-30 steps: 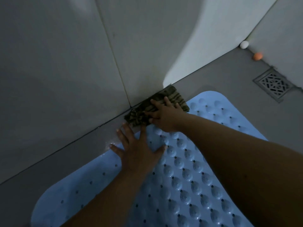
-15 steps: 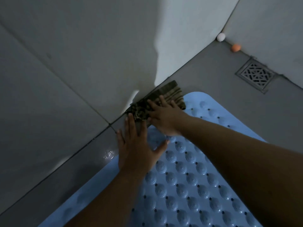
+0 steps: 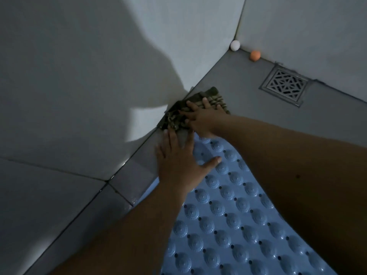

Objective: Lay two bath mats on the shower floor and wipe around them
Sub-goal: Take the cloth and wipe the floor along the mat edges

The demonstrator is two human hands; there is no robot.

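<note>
Right hand (image 3: 200, 118) spread flat, pressing the striped cloth (image 3: 198, 105) into the strip of shower floor (image 3: 248, 108) between wall and blue bath mat (image 3: 228, 225) — left hand (image 3: 178, 163) open, pinning the mat's edge — best wiped in firm, short strokes along the seam, without lifting that edge.

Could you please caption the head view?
Right hand presses striped cloth against wall; left hand flat on blue mat.

A pale blue bath mat (image 3: 228, 221) lies flat on the grey shower floor (image 3: 248, 108), its surface covered in rows of raised round bumps with small dark holes between them. Its rounded end lies near the wall. Just beyond that end, a dark striped cloth (image 3: 178, 116) sits crumpled on the floor against the wall's base.
</note>
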